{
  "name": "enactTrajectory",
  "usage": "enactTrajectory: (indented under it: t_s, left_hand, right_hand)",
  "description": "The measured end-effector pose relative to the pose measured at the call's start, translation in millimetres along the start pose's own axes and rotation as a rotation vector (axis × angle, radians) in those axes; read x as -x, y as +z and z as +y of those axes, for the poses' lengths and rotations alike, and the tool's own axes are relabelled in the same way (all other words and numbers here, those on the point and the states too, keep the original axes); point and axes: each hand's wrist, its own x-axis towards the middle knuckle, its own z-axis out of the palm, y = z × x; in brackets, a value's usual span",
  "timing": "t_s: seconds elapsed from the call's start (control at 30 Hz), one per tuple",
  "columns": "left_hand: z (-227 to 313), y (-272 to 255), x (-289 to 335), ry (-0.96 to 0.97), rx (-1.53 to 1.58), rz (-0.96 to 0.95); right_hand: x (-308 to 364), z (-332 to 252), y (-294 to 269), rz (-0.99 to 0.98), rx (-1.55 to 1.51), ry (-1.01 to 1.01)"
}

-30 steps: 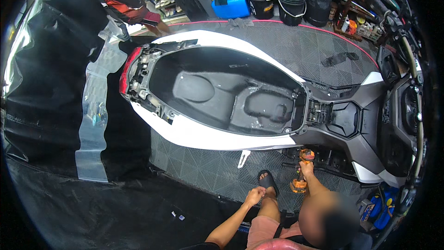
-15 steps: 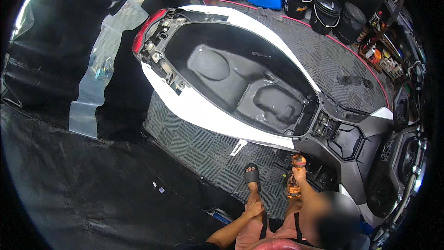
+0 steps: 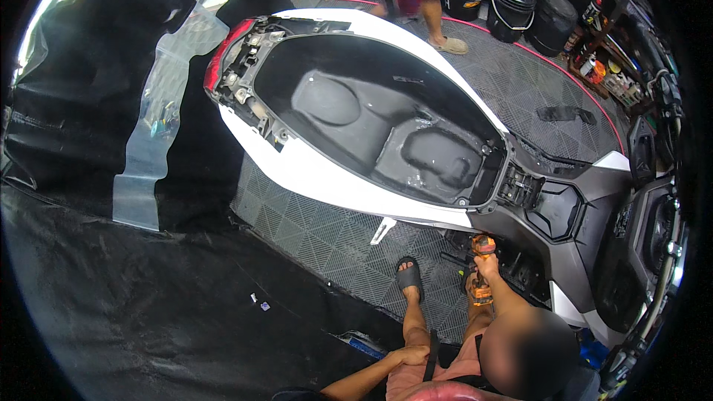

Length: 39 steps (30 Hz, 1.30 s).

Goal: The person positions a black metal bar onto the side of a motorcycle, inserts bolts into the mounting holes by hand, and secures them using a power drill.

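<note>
Down beside the white scooter [image 3: 319, 178], the right hand [image 3: 487, 266] has an orange power drill [image 3: 483, 243], fingers curled around it. Left hand [image 3: 411, 356] is just parked on the left leg [image 3: 416, 324], and honestly I can't tell how its fingers sit. Dark sandal [image 3: 408, 278] nearby on the grey floor tiles [image 3: 319, 219].

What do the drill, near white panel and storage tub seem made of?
Drill: probably plastic, with an orange, moulded-looking casing; finish unclear.
Near white panel: likely plastic, smooth and evenly curved; glare hides its gloss.
Storage tub: probably black plastic, mostly matte, with soft moulded contours.
</note>
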Motion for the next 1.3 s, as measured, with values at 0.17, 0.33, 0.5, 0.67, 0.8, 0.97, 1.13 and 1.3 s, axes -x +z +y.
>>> enactTrajectory:
  t_s: [0.17, 0.33, 0.5, 0.67, 0.8, 0.97, 1.13, 1.3]
  left_hand:
    - [-51.2, -4.2, -30.9, -0.024, 0.441, 0.381]
    - [-82.8, -50.0, -72.8, -0.041, 0.337, 0.64]
    - [-69.6, -158.3, -116.3, -0.006, -0.053, 1.235]
    - [-40.8, -235.3, -181.3, 0.094, -0.035, 1.264]
    - [-53.9, -263.3, -247.8, 0.115, -0.028, 1.258]
    - [-48.9, -270.4, -292.5, 0.007, 0.055, 1.259]
    - [-21.4, -263.4, -292.1, -0.007, 0.237, 1.296]
    - [-32.1, -265.7, -294.8, 0.039, 0.054, 1.386]
  right_hand:
    - [-5.2, 18.6, 6.1, 0.0, -0.04, -0.098]
    - [-19.4, 45.2, -4.2, -0.056, -0.133, -0.178]
    - [-21.2, 47.0, -8.6, -0.006, 0.04, -0.171]
    - [-5.6, 68.8, -4.9, -0.025, -0.183, -0.158]
    - [-3.1, 69.5, 7.3, -0.027, -0.164, -0.187]
    - [9.9, 75.8, 5.4, 0.034, 0.031, -0.201]
    - [8.2, 89.2, 7.6, 0.162, 0.018, -0.338]
    - [9.5, 91.2, 14.8, 0.199, 0.026, -0.337]
